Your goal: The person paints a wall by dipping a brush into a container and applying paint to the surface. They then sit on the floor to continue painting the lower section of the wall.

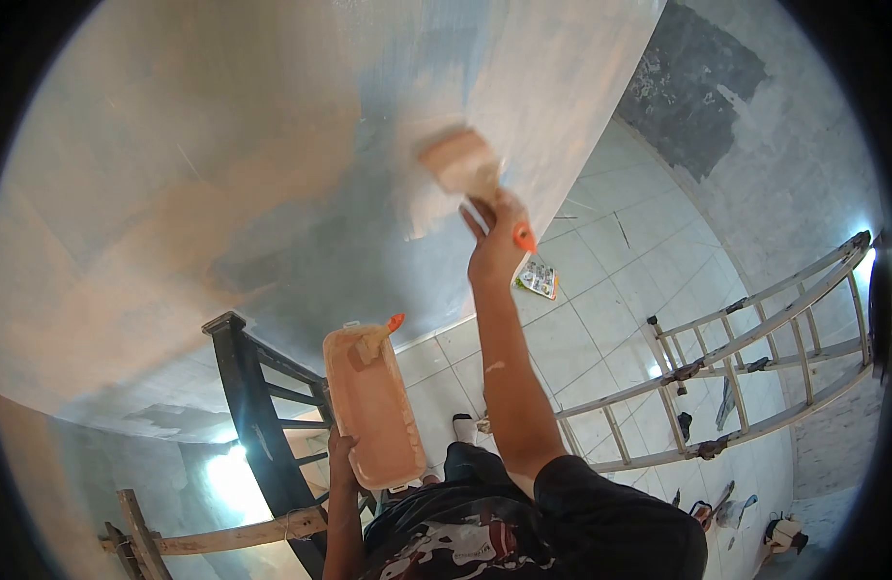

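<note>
My right hand [497,242] is closed round the handle of a wide brush [457,159], its bristles coated in peach paint and held against or close to the wall [301,193]. The wall shows peach and grey-blue patches. Lower down, my left hand [341,452] grips the left edge of a long tray [373,416] of peach paint. A second, smaller brush [376,340] with an orange handle tip lies across the tray's upper end.
A black railing [257,425] stands left of the tray, with a wooden beam [233,536] below it. Metal ladders [736,360] are at the right. A printed packet [539,280] and several small items lie on the tiled floor [581,338].
</note>
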Demonstrator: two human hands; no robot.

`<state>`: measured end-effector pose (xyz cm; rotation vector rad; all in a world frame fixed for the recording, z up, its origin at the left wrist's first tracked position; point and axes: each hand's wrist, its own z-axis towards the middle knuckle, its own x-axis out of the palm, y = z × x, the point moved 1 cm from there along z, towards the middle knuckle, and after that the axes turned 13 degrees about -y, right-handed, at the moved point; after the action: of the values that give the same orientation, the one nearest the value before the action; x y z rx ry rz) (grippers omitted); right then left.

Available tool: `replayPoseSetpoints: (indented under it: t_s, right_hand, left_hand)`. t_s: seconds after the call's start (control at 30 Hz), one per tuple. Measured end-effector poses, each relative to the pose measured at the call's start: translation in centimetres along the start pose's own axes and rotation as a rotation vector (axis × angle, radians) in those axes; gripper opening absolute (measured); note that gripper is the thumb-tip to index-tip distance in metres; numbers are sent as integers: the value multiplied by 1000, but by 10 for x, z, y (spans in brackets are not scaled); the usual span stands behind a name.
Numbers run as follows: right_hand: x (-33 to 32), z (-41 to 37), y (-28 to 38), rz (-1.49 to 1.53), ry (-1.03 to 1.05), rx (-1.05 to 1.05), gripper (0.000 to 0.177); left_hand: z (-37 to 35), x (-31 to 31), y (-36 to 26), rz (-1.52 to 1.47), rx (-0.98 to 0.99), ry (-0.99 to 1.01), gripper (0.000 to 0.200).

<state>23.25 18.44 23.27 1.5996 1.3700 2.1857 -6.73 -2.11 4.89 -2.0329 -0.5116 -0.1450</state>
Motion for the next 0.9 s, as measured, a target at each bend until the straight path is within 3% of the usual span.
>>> replayPoseSetpoints:
  t_s: [0.13, 0.23, 0.43, 0.57, 0.9]
  right_hand:
    - [43, 39, 27, 209, 59, -14, 38]
    - [49, 62, 12, 289, 41, 1, 41]
    - [-49, 53, -84, 163, -143, 177, 46]
    - [-116, 28, -106, 17, -228, 260, 44]
    - [-132, 6, -109, -212, -298, 267, 29]
  left_hand:
    - [-2, 7, -2, -14, 2, 2, 65]
    - [0, 4, 1, -4, 19, 13, 64]
    - [-3, 7, -3, 31, -12, 21, 68]
    - [8, 2, 2, 27, -28, 26, 71]
    - [12, 10, 4, -48, -13, 6, 70]
